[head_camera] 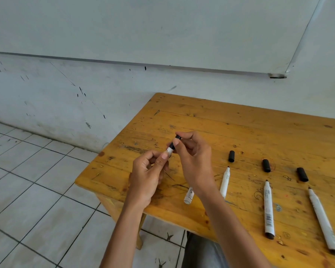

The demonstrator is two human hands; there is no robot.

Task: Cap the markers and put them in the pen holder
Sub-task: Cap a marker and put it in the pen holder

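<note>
Above the wooden table (pixel 211 120), both hands grip one white marker (pixel 170 149) with a black cap (pixel 177 137) on its far end. My left hand (pixel 149 178) pinches the white barrel. My right hand (pixel 191 157) pinches the cap end. Three uncapped white markers lie on the table to the right: one (pixel 224 182), a second (pixel 268 207) and a third (pixel 323 219). A loose black cap lies beyond each: the left cap (pixel 231 156), the middle cap (pixel 266 165) and the right cap (pixel 302 174). Another marker (pixel 189 196) lies partly hidden under my right wrist. No pen holder is in view.
The table's left and near edges drop to a white tiled floor (pixel 37 180). A marked white wall (pixel 66 89) stands behind the table, with a whiteboard (pixel 162 29) above it. My grey-trousered knee (pixel 201 252) shows under the near edge.
</note>
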